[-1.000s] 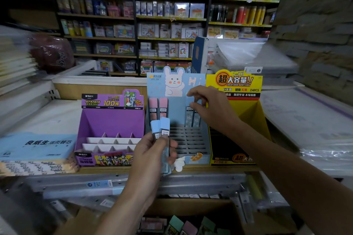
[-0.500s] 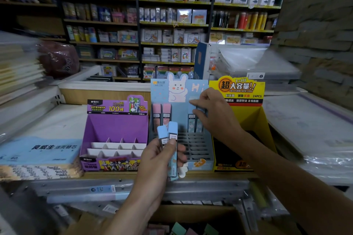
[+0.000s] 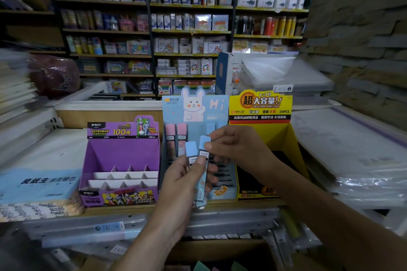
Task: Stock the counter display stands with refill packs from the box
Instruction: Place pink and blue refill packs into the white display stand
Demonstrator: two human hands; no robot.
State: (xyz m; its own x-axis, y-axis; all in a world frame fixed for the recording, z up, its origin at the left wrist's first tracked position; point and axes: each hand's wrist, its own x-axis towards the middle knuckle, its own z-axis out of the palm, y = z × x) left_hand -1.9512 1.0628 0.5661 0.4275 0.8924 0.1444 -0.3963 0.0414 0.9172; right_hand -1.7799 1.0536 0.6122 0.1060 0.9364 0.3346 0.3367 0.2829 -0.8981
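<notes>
The left hand (image 3: 182, 182) grips two blue refill packs (image 3: 199, 160) upright in front of the blue rabbit stand (image 3: 196, 108). From three o'clock, the right hand (image 3: 237, 145) pinches the cap of the right-hand pack. On the bench (image 3: 242, 203), a purple stand (image 3: 123, 156) sits at nine o'clock of the blue one, a yellow stand (image 3: 262, 108) at three. Two pink packs (image 3: 176, 136) stand in the blue stand's back row.
</notes>
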